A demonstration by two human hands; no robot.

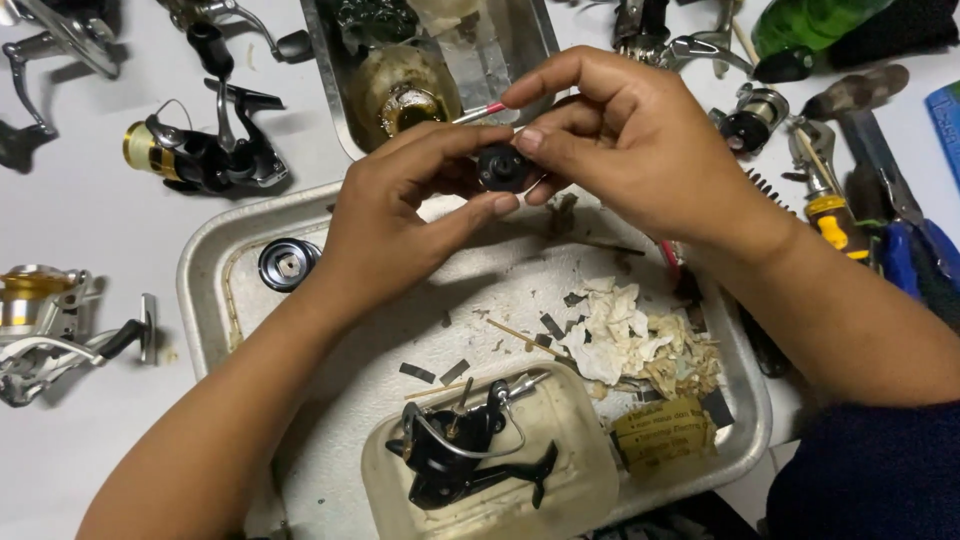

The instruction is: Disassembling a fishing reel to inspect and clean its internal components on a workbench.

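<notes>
Now both hands' fingers (505, 205) pinch the black part (503, 168).

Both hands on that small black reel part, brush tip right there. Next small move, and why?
Probably a slight turn of the small black round part by the left hand. The right hand holds a thin pink-handled tool against it from above, both hands pinching it over the metal tray, so turning it would expose another side.

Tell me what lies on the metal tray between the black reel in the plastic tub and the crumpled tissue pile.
In the head view, only a thin wooden stick and small dark scraps lie on the metal tray between the black reel and tissue pile.
</notes>
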